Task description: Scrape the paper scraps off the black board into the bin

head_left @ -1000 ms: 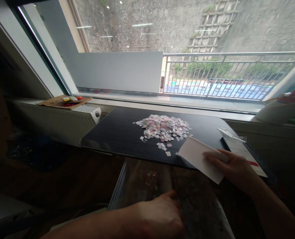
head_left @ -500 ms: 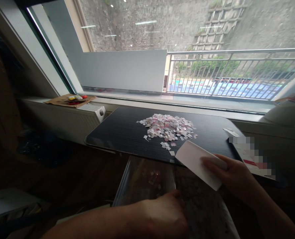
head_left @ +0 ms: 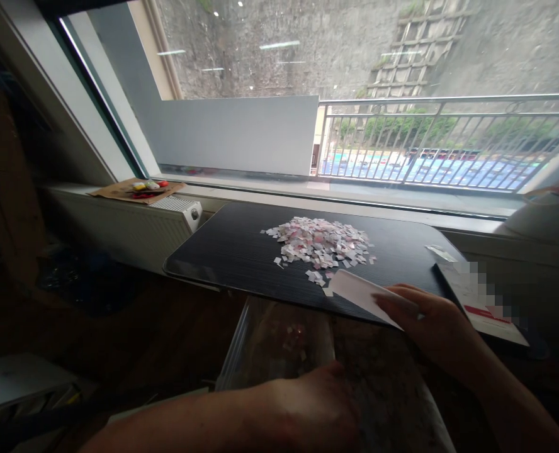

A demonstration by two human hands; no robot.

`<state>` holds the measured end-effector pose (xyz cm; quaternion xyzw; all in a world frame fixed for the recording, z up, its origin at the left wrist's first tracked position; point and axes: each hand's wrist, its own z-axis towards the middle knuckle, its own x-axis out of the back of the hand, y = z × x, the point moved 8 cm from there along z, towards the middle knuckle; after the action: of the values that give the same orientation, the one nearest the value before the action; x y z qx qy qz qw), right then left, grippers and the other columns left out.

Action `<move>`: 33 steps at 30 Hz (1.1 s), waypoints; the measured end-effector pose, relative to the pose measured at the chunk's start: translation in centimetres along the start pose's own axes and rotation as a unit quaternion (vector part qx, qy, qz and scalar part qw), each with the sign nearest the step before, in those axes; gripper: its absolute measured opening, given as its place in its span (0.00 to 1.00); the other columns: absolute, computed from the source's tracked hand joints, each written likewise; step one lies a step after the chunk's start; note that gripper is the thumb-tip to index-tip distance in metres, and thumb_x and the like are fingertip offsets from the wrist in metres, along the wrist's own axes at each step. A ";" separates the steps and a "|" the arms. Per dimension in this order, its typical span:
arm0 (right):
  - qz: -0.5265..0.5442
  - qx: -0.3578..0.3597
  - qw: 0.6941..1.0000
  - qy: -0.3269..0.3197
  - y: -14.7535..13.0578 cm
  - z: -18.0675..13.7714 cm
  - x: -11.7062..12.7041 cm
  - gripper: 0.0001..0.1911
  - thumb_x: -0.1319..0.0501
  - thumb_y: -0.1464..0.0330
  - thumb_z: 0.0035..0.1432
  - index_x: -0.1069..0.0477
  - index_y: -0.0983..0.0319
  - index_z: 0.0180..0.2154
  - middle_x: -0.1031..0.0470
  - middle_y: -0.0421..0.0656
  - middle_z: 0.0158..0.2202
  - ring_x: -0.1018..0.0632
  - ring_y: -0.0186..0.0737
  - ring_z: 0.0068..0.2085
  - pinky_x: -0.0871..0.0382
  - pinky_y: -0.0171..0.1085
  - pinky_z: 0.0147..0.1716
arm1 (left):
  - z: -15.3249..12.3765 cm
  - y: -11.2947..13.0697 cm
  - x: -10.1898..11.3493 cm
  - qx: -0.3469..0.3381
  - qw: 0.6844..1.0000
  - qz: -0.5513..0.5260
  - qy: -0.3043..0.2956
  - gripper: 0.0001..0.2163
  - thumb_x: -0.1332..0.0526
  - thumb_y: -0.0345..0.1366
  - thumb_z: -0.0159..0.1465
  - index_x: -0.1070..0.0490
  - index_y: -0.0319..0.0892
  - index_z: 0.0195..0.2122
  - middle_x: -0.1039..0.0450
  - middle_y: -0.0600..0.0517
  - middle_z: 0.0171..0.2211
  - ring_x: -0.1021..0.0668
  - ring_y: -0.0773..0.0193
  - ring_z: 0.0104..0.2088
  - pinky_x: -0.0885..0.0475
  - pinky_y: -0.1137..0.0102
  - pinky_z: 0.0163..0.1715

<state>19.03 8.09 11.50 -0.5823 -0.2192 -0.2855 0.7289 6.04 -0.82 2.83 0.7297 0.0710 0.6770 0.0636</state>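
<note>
My right hand point(head_left: 433, 321) is closed on a white card point(head_left: 362, 292), its fingers above and its thumb along the near side. The card's far left edge is at the front of the dark table point(head_left: 223, 251), beside a few loose paper squares point(head_left: 316, 277). Behind them lies a heap of small white and pinkish paper pieces point(head_left: 321, 242). Below the table's front edge, a clear plastic bin point(head_left: 235, 343) has a few scraps inside. My left hand point(head_left: 317, 402) is closed at the bin's near right rim; shadow hides most of its fingers.
On the table's right end are a dark-edged tray or box with a white and red sheet point(head_left: 487, 314) and a small clear wrapper point(head_left: 440, 253). A radiator point(head_left: 138, 220) at left bears brown paper point(head_left: 104, 190) with colourful items. A large window stands behind.
My right hand has tipped the card to a flatter, more edge-on angle and brought it slightly up toward the loose squares. My left hand stays at the bin.
</note>
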 end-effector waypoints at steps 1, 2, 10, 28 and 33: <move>-0.013 0.021 0.999 -0.023 -0.4 0.2 -0.1 0.18 0.40 0.54 0.61 0.18 0.59 0.34 0.19 0.45 0.34 0.23 0.44 0.35 0.30 0.35 0.32 | 0.0 0.0 -0.1 0.000 1.000 0.004 0.005 0.13 0.35 0.33 0.60 0.30 0.43 0.18 0.26 0.53 0.22 0.28 0.62 0.25 0.35 0.60 0.35; -0.024 0.034 0.998 -0.045 -0.6 0.4 -0.1 0.19 0.41 0.54 0.62 0.18 0.59 0.35 0.19 0.46 0.36 0.22 0.44 0.36 0.30 0.35 0.33 | 0.0 0.0 -0.2 0.003 1.000 0.007 0.007 0.14 0.34 0.33 0.59 0.30 0.43 0.17 0.27 0.53 0.22 0.29 0.63 0.24 0.35 0.60 0.35; -0.058 0.021 0.992 -0.108 0.3 -2.3 2.7 0.24 0.41 0.47 0.61 0.19 0.57 0.28 0.23 0.43 0.25 0.26 0.40 0.27 0.31 0.34 0.25 | -0.8 -0.1 0.6 -0.001 1.000 -0.001 0.025 0.09 0.35 0.33 0.59 0.27 0.43 0.21 0.24 0.52 0.26 0.27 0.60 0.29 0.35 0.59 0.37; 0.022 -0.091 0.986 -0.138 4.0 2.2 1.3 0.29 0.32 0.41 0.44 0.17 0.61 0.30 0.23 0.40 0.24 0.30 0.36 0.26 0.35 0.33 0.25 | -4.6 -1.0 1.3 0.041 0.998 -0.041 0.010 0.06 0.31 0.33 0.54 0.27 0.43 0.25 0.29 0.53 0.27 0.29 0.60 0.34 0.38 0.61 0.49; 0.009 -0.098 0.985 -0.143 4.2 1.8 1.9 0.30 0.31 0.40 0.41 0.16 0.60 0.28 0.21 0.42 0.25 0.27 0.39 0.26 0.32 0.35 0.25 | -4.4 -1.1 1.1 0.037 0.998 -0.041 0.016 0.05 0.33 0.31 0.55 0.28 0.43 0.24 0.31 0.54 0.26 0.31 0.61 0.32 0.39 0.61 0.48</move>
<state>23.27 10.22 10.15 -0.6875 -0.2870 -0.2130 0.6321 1.66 0.44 3.98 0.7169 0.1270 0.6826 0.0626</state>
